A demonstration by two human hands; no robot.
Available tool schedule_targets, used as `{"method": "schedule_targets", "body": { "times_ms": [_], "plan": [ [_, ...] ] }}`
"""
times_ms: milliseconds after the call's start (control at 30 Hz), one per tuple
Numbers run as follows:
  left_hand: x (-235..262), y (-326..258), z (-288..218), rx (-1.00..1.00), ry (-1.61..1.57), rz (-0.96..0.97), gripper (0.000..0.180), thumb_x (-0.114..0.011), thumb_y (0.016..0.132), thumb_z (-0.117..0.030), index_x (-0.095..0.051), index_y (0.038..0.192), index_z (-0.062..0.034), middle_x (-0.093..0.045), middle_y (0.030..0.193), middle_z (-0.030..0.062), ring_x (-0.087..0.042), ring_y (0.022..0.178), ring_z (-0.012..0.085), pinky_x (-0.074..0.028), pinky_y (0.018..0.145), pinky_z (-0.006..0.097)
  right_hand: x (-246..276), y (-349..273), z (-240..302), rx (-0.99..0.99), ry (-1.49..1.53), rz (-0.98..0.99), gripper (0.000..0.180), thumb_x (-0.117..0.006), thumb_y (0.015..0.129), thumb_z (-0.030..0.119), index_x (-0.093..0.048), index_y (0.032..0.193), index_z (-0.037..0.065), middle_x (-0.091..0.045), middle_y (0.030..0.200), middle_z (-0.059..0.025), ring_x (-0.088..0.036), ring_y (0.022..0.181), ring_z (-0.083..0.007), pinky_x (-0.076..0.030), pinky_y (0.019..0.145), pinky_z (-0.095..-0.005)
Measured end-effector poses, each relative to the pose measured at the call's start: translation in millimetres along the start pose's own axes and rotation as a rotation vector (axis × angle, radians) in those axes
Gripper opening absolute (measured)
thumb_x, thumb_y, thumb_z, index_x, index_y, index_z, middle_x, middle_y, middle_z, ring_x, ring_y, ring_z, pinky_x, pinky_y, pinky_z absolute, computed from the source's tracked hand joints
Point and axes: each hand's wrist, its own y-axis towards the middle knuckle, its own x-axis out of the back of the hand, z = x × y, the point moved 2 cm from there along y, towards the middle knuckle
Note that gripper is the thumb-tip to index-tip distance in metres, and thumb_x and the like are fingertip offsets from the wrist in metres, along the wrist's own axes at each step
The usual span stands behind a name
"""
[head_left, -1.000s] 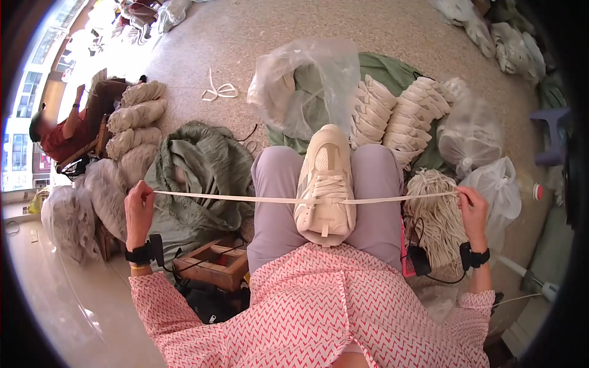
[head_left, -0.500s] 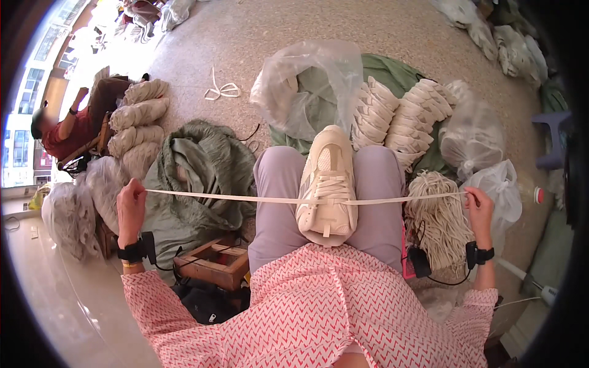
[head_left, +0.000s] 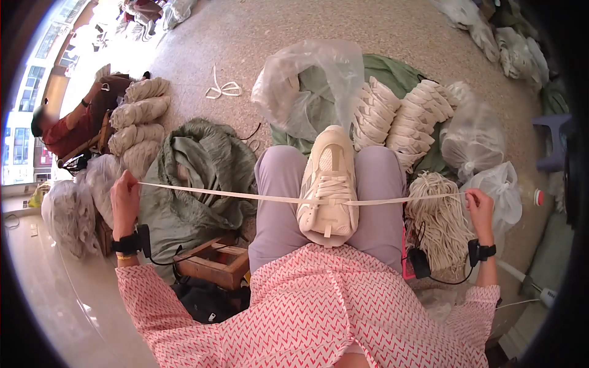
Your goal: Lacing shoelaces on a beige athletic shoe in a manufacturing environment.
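A cream sneaker (head_left: 329,178) rests between my thighs, its toe pointing away from me. A flat off-white shoelace (head_left: 239,195) runs through its top eyelets and stretches out to both sides. My left hand (head_left: 126,195) is closed on one end, out past the green cloth. On the other side, my right hand (head_left: 478,207) pinches the opposite end beside a bundle of laces. Both halves of the lace are pulled taut, the left one rising slightly toward my hand. Lacing crosses the upper part of the shoe below the toe mesh.
A bundle of cream laces (head_left: 437,214) lies right of my knees. Stacked shoe uppers (head_left: 417,126) and a clear plastic bag (head_left: 310,80) sit ahead. Left are a green cloth sack (head_left: 190,175), a wooden frame (head_left: 215,262) and a seated person (head_left: 70,126). A purple stool (head_left: 551,142) stands right.
My left hand has moved a little outward and up, drawing its side of the lace further. My right hand has barely shifted. The seated person's arm has changed position.
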Motion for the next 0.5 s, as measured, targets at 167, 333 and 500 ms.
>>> {"method": "schedule_targets", "body": {
  "times_ms": [167, 333, 500],
  "plan": [
    [4, 11, 9, 0.016, 0.011, -0.005, 0.011, -0.066, 0.086, 0.001, -0.056, 0.090, 0.0009, -0.065, 0.081, 0.0197, -0.062, 0.078, 0.0424, -0.048, 0.069, 0.047, 5, 7, -7, -0.065, 0.035, -0.002, 0.010, -0.062, 0.098, 0.000, -0.071, 0.103, -0.003, -0.067, 0.078, -0.0051, -0.060, 0.062, -0.0100, -0.050, 0.060, -0.0261],
    [13, 18, 14, 0.054, -0.032, 0.012, 0.010, -0.065, 0.085, 0.003, -0.057, 0.091, 0.0011, -0.064, 0.078, 0.0188, -0.061, 0.073, 0.0399, -0.048, 0.067, 0.044, 14, 15, -15, -0.012, -0.036, -0.009, 0.010, -0.062, 0.098, 0.000, -0.071, 0.103, -0.003, -0.066, 0.077, -0.0040, -0.060, 0.063, -0.0091, -0.051, 0.060, -0.0257],
    [18, 20, 16, 0.030, -0.062, 0.049, 0.011, -0.065, 0.085, 0.002, -0.056, 0.091, 0.0013, -0.063, 0.076, 0.0177, -0.060, 0.070, 0.0355, -0.047, 0.065, 0.042, 18, 17, -27, -0.082, 0.010, -0.004, 0.012, -0.061, 0.099, -0.001, -0.071, 0.105, -0.002, -0.065, 0.076, -0.0035, -0.061, 0.063, -0.0087, -0.051, 0.059, -0.0256]
  ]
}}
